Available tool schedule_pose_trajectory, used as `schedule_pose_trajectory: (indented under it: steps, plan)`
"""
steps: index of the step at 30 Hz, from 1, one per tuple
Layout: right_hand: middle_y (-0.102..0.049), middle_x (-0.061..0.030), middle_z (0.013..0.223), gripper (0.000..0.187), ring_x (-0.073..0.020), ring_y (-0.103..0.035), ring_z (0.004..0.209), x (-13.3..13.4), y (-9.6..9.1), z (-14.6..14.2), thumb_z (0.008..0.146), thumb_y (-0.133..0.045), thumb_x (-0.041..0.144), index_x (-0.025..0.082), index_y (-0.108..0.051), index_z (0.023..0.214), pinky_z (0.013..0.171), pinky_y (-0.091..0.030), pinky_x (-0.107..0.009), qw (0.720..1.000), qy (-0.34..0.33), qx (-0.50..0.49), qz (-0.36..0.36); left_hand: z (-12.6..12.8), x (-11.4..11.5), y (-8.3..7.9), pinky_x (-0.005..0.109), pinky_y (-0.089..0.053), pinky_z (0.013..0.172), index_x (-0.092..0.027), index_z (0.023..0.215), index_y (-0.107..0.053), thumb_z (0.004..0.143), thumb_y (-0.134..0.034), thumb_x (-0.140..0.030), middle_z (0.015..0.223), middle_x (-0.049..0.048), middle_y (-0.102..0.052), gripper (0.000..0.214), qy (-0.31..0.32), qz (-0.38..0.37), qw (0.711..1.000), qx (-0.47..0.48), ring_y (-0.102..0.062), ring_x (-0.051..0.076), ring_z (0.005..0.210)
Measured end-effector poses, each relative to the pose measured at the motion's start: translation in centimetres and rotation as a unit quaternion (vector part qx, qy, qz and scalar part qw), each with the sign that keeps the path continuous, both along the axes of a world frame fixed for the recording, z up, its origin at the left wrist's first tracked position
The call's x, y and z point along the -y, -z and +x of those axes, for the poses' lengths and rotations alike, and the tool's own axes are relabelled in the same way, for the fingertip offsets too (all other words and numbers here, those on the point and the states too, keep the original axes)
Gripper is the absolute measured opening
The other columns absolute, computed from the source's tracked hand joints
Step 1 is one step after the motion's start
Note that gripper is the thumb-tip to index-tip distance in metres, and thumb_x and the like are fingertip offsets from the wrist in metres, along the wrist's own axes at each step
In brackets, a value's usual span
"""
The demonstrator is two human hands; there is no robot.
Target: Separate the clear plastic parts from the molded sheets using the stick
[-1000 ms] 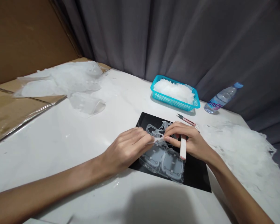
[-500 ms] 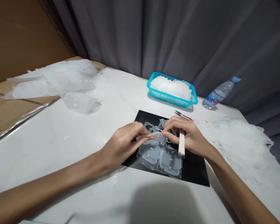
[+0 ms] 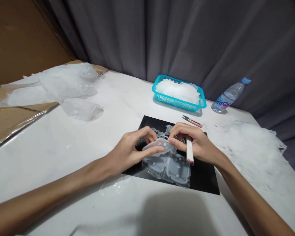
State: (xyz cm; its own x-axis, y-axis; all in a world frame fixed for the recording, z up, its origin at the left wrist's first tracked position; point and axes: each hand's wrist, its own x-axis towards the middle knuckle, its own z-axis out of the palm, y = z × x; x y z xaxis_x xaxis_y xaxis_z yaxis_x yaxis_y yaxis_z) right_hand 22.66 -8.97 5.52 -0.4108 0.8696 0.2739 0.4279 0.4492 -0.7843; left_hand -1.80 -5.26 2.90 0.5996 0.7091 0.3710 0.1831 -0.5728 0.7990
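My left hand [image 3: 130, 151] pinches a small translucent moulded piece [image 3: 158, 145] above a black mat [image 3: 201, 177]. My right hand [image 3: 196, 144] pinches the same piece from the right and also holds a white stick-like tool [image 3: 189, 151] with a red tip under its fingers. A clear sheet of similar moulded pieces [image 3: 170, 167] lies on the mat beneath both hands.
A turquoise basket [image 3: 177, 102] of white pieces stands behind the mat. Small snips [image 3: 191, 121] lie beside it. A water bottle [image 3: 228, 95] lies at the back right. White scrap heaps sit right [image 3: 245, 147] and far left [image 3: 54, 85]. Grey curtain behind.
The piece has come free of the sheet and now sits lifted between both hands' fingertips. The view has shifted slightly.
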Motion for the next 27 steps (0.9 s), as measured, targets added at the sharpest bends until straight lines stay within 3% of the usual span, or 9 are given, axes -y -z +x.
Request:
schedule_pose_trajectory:
  steps: [4, 7, 10, 13, 15, 18, 21, 24, 27]
  plan:
    - [-0.067, -0.0029, 0.091, 0.009, -0.0164, -0.056, 0.079, 0.2, -0.1, -0.4, 0.099, -0.064, 0.021, 0.021, -0.067, 0.09, 0.071, -0.045, -0.032, 1.0, -0.013, 0.013, -0.008, 0.3, -0.1, 0.2, 0.026, -0.057, 0.073, -0.019, 0.102, -0.072, 0.098, -0.07, -0.036, 0.094, 0.0025, -0.076, 0.017, 0.053, -0.065, 0.996, -0.023, -0.071, 0.015, 0.081]
    - [-0.067, -0.0019, 0.088, 0.011, -0.0162, -0.056, 0.079, 0.2, 0.1, -0.5, 0.097, -0.063, 0.018, 0.022, -0.065, 0.087, 0.072, -0.044, -0.031, 0.999, -0.012, 0.034, -0.001, 0.2, 0.1, 0.5, 0.025, -0.056, 0.07, -0.019, 0.098, -0.073, 0.102, -0.065, -0.033, 0.088, 0.0013, -0.076, 0.017, 0.063, -0.046, 0.996, -0.044, -0.07, 0.015, 0.077]
    - [-0.064, 0.0001, 0.083, 0.014, -0.0165, -0.055, 0.078, -0.1, 0.7, -0.8, 0.091, -0.064, 0.013, 0.022, -0.061, 0.081, 0.073, -0.041, -0.03, 0.996, 0.032, 0.076, 0.012, 0.3, 0.7, 0.9, 0.024, -0.05, 0.062, -0.017, 0.09, -0.068, 0.105, -0.059, -0.023, 0.076, 0.0004, -0.069, 0.019, 0.06, 0.106, 0.991, -0.058, -0.063, 0.013, 0.065]
    - [-0.064, -0.0006, 0.084, 0.017, -0.0182, -0.057, 0.08, -0.8, 1.7, -0.9, 0.087, -0.063, 0.009, 0.022, -0.055, 0.078, 0.073, -0.038, -0.031, 0.982, 0.118, 0.148, 0.022, 0.4, 1.2, 1.5, 0.027, -0.047, 0.059, -0.015, 0.094, -0.065, 0.102, -0.052, -0.008, 0.076, 0.0034, -0.066, 0.017, 0.063, 0.32, 0.943, -0.071, -0.06, 0.015, 0.063]
    - [-0.065, -0.0016, 0.085, 0.016, -0.0191, -0.058, 0.08, -1.3, 2.5, -0.7, 0.087, -0.061, 0.01, 0.022, -0.054, 0.079, 0.071, -0.037, -0.031, 0.97, 0.158, 0.186, 0.021, 0.3, 1.4, 1.9, 0.028, -0.046, 0.06, -0.014, 0.098, -0.064, 0.101, -0.051, -0.005, 0.078, 0.0047, -0.066, 0.017, 0.055, 0.366, 0.925, -0.083, -0.06, 0.016, 0.065]
    - [-0.067, -0.0035, 0.087, 0.014, -0.021, -0.06, 0.082, -2.1, 3.7, 0.4, 0.088, -0.059, 0.011, 0.022, -0.054, 0.08, 0.07, -0.035, -0.031, 0.948, 0.227, 0.222, 0.027, 0.0, 1.2, 2.0, 0.026, -0.044, 0.056, -0.015, 0.095, -0.061, 0.103, -0.054, -0.01, 0.074, 0.0016, -0.063, 0.012, 0.039, 0.299, 0.952, -0.062, -0.057, 0.014, 0.06]
    - [-0.067, -0.0067, 0.088, 0.013, -0.0239, -0.06, 0.084, -2.8, 4.5, 2.0, 0.088, -0.057, 0.011, 0.022, -0.055, 0.081, 0.068, -0.034, -0.032, 0.926, 0.291, 0.235, 0.045, 0.0, 0.9, 1.5, 0.023, -0.048, 0.058, -0.017, 0.089, -0.061, 0.104, -0.059, -0.018, 0.073, -0.0005, -0.064, 0.015, 0.009, 0.155, 0.988, -0.017, -0.059, 0.011, 0.06]
    - [-0.068, -0.0078, 0.092, 0.011, -0.0251, -0.061, 0.088, -2.9, 3.8, 3.3, 0.095, -0.056, 0.019, 0.021, -0.058, 0.085, 0.071, -0.038, -0.033, 0.925, 0.298, 0.229, 0.049, 0.3, 0.6, 0.8, 0.022, -0.053, 0.061, -0.017, 0.087, -0.066, 0.103, -0.064, -0.03, 0.076, 0.0003, -0.07, 0.02, 0.0, -0.047, 0.999, -0.002, -0.066, 0.012, 0.066]
    - [-0.071, -0.0075, 0.105, 0.019, -0.0243, -0.063, 0.099, -2.2, 1.9, 3.1, 0.105, -0.052, 0.033, 0.022, -0.066, 0.1, 0.083, -0.044, -0.036, 0.956, 0.241, 0.159, 0.054, 0.8, 0.0, 0.7, 0.022, -0.054, 0.06, -0.016, 0.088, -0.069, 0.101, -0.067, -0.037, 0.078, 0.0022, -0.073, 0.024, 0.019, -0.176, 0.984, 0.021, -0.069, 0.013, 0.068]
